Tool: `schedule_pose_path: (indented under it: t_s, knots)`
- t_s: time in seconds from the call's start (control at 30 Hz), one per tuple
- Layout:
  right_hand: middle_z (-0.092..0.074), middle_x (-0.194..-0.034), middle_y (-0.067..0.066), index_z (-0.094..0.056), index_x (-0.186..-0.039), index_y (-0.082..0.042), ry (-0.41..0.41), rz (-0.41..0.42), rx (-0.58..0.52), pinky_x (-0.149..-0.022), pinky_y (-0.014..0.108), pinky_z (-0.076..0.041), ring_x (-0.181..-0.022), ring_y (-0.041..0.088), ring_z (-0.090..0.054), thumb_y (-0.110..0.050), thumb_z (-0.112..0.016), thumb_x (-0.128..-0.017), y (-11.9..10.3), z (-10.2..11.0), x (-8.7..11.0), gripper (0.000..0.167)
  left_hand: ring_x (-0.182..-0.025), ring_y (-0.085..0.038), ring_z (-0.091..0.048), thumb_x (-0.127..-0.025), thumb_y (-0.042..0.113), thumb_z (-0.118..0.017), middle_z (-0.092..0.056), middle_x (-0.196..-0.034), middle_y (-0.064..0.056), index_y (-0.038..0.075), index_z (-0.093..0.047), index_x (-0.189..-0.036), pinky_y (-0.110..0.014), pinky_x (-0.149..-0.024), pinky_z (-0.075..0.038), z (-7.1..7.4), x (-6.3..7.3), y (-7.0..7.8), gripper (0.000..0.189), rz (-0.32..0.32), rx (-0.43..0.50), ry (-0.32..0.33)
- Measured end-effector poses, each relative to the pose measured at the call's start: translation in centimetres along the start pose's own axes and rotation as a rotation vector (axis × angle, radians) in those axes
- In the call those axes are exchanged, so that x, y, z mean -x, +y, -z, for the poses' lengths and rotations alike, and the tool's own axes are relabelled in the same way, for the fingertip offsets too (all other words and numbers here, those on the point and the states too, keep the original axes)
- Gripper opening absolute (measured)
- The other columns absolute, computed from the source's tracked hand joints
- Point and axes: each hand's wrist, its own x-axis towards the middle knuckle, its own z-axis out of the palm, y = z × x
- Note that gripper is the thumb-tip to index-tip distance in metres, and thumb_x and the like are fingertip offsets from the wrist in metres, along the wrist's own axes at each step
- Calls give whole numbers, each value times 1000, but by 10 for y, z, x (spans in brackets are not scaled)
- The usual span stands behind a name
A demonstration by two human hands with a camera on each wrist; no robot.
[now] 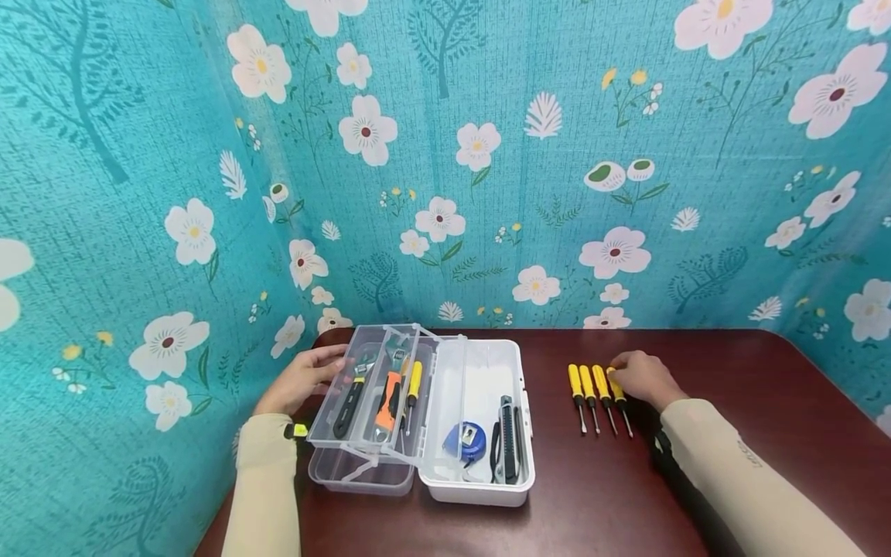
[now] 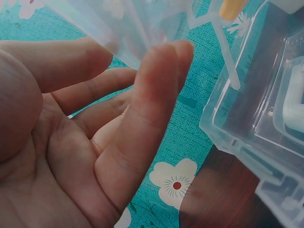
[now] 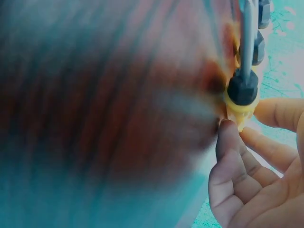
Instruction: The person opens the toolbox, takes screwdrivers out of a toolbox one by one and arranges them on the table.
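Note:
My left hand [image 1: 306, 379] holds the left edge of a clear plastic toolbox tray [image 1: 332, 404], thumb on one side and fingers behind it in the left wrist view. The tray is folded out to the left of the white toolbox base [image 1: 480, 495]. Inside it lie a black-handled adjustable wrench [image 1: 349, 406], an orange-handled tool [image 1: 390, 398] and a yellow-handled screwdriver [image 1: 414, 381]. On the table at right, my right hand [image 1: 647, 377] pinches the yellow handle of a screwdriver [image 3: 243, 88], the rightmost in a row of several similar screwdrivers [image 1: 588, 381].
In the white base sit a blue tape measure [image 1: 472, 441] and a dark utility knife [image 1: 509, 445]. A lower clear compartment [image 1: 362, 481] shows under the tray. The dark red table [image 1: 578, 495] meets a flowered teal cloth [image 1: 501, 255] at its back and left.

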Motion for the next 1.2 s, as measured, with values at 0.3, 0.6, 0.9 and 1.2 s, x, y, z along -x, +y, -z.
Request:
schedule_pose_path:
  t_s: [0.3, 0.6, 0.9, 1.2]
  knots:
    - [-61, -108, 27, -61, -118, 9, -1, 7, 10, -74, 46, -53, -84, 32, -57, -18, -65, -91, -4, 6, 2, 39, -96, -30, -66, -101, 19, -56, -59, -125, -19, 4, -45, -145, -42, -80, -55, 0, 1, 2, 47, 3, 0, -1]
    - [-62, -110, 26, -61, -118, 9, -2, 54, 33, -75, 49, -53, -88, 33, -60, -20, -64, -92, -18, 15, 4, 39, -95, -29, -66, -100, 23, -57, -61, -122, -17, 6, -47, -143, -42, -79, -55, 0, 2, 1, 47, -2, -6, 6]
    - [-60, -118, 26, -58, -125, 6, -1, 122, 10, -76, 48, -54, -90, 31, -62, -22, -62, -94, -52, 18, 8, 42, -96, -28, -65, -99, 26, -58, -62, -121, -15, 7, -49, -142, -42, -79, -55, -1, 0, 0, 47, -4, -43, 27]
    - [-61, -120, 23, -61, -123, 3, 18, 222, -17, -81, 49, -53, -97, 33, -61, -22, -61, -94, -94, 6, 16, 38, -97, -28, -65, -100, 24, -58, -62, -122, -16, 7, -48, -143, -43, -80, -55, -1, 1, 0, 47, -12, -31, 21]
